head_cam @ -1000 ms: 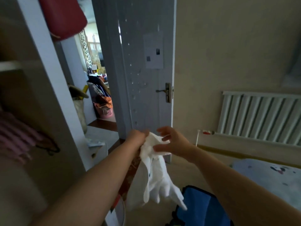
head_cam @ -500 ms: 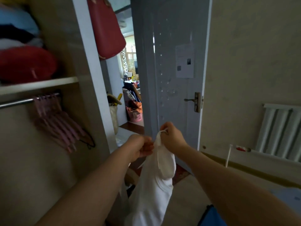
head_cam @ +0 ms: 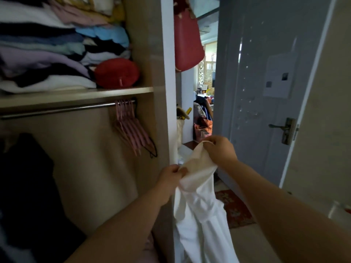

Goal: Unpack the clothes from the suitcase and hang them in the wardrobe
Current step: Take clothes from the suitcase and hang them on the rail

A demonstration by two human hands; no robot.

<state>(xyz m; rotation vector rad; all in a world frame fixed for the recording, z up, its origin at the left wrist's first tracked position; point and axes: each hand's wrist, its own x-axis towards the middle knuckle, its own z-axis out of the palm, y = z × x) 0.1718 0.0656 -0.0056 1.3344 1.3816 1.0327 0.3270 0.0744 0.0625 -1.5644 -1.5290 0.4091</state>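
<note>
Beside wardrobe (head_cam: 148, 130) edge, my left hand (head_cam: 171, 177): pinching the white garment (head_cam: 199, 215).
My right hand (head_cam: 220, 149): gripping its strap (head_cam: 207, 142), higher.

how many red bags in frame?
2. One red handbag hangs outside the wardrobe, by the doorway; one round red pouch sits on the shelf beside the folded clothes. More may be hidden behind the stacks.
</note>
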